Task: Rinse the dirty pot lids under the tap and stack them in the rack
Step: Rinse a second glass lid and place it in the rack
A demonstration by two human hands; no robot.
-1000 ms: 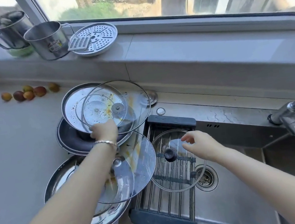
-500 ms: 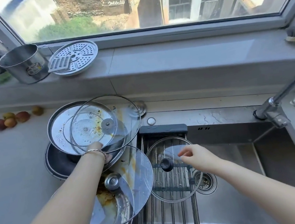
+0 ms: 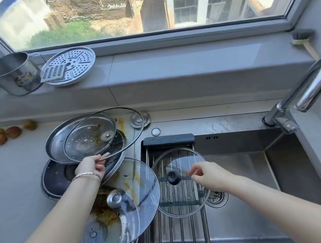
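Step, lid pick-up: my left hand point(image 3: 89, 168) grip pinches the rim of a soiled round glass lid point(image 3: 103, 133); right hand point(image 3: 208, 176) hovers open, empty; next, I judge, under the chrome tap point(image 3: 313, 83).

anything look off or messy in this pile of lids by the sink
Yes. The glass lid pinched at its rim by the left hand is tilted up off the pile. Orange-brown residue smears the nearer big glass lid and the counter behind.

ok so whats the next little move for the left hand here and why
Probably lift the dirty glass lid clear of the pile and carry it right toward the tap. The left hand grips its near rim, it's tilted up, and one lid already lies on the rack.
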